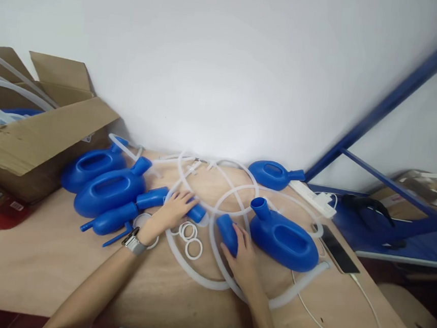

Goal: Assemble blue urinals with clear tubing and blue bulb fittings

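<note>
My left hand (pixel 175 210), with a wristwatch (pixel 135 242) on its wrist, is curled over a short blue plastic tube piece (pixel 198 213) that has a translucent end. Part of that piece is hidden under the fingers. To the right, my right hand (pixel 244 255) grips a second blue tube piece (pixel 227 232) between thumb and fingers. Several white rings (pixel 193 248) lie on the table below my left hand. Translucent hose (pixel 193 276) loops around both hands. A blue urinal bottle (pixel 284 238) with an open neck rests just right of my right hand.
More blue urinal bottles (pixel 111 193) and a narrow blue part (pixel 116 220) lie at left, near an open cardboard box (pixel 53 129) holding hoses. Another bottle (pixel 271 175) stands by the wall. At right are a power strip (pixel 313 199), a phone (pixel 339 250) on its cable, and a blue frame (pixel 392 97).
</note>
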Tool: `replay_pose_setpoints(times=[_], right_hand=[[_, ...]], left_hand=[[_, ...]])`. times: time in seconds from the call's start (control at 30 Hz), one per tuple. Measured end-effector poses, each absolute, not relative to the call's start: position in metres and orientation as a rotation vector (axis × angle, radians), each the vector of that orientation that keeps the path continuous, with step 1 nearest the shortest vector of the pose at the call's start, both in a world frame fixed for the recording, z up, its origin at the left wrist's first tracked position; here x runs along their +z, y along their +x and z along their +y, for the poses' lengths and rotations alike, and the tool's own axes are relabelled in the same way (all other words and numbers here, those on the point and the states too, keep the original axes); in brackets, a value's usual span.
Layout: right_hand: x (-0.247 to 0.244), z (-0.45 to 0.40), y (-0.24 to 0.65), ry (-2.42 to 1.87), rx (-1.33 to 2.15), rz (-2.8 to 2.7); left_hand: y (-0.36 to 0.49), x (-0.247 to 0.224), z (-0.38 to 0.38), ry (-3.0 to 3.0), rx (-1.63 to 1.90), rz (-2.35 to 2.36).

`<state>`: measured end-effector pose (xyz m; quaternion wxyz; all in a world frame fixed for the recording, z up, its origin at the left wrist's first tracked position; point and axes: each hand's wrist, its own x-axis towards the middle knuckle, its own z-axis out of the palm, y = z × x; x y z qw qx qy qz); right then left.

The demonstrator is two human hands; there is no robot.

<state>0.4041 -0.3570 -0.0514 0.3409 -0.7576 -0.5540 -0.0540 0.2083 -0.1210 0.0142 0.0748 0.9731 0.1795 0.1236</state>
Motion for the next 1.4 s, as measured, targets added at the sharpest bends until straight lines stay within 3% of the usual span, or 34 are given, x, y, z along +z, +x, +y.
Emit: replay_pose_setpoints(times=[0.2, 0.33, 0.43, 0.53, 0.6, 0.8, 1.0, 1.4], right_hand=[[-0.052, -0.359, 0.404, -1.998, -0.122, -1.521], [-0.032, -0.358, 0.391, -1.982, -0.206, -1.515], [-0.011, -0.354, 0.364, -1.800, 0.087, -1.508], [-0.003, -0.346, 0.336, -1.588, 0.468, -1.312], [-0.008, -0.341, 0.325, -1.439, 0.535, -1.109], [-0.028, -0.350, 0.345, -1.381, 0.298, -0.868], [-0.032, -0.369, 0.382, -1.441, 0.457, -0.758], [-0.020, -0.354, 0.387, -1.527, 0.450, -0.832]], left_hand=[[0.198, 0.016, -0.120, 2.842, 0.476, 0.471], [0.179, 0.029, -0.138, 2.457, 0.850, 0.468], [0.172, 0.030, -0.176, 1.999, 0.973, 0.578], [0.176, 0.025, -0.224, 1.665, 0.857, 0.597], [0.181, 0.024, -0.247, 1.616, 0.750, 0.612], [0.177, 0.029, -0.226, 2.036, 0.478, 0.485], [0.187, 0.005, -0.195, 2.684, 0.035, 0.699], [0.188, 0.016, -0.177, 2.511, 0.260, 0.821]])
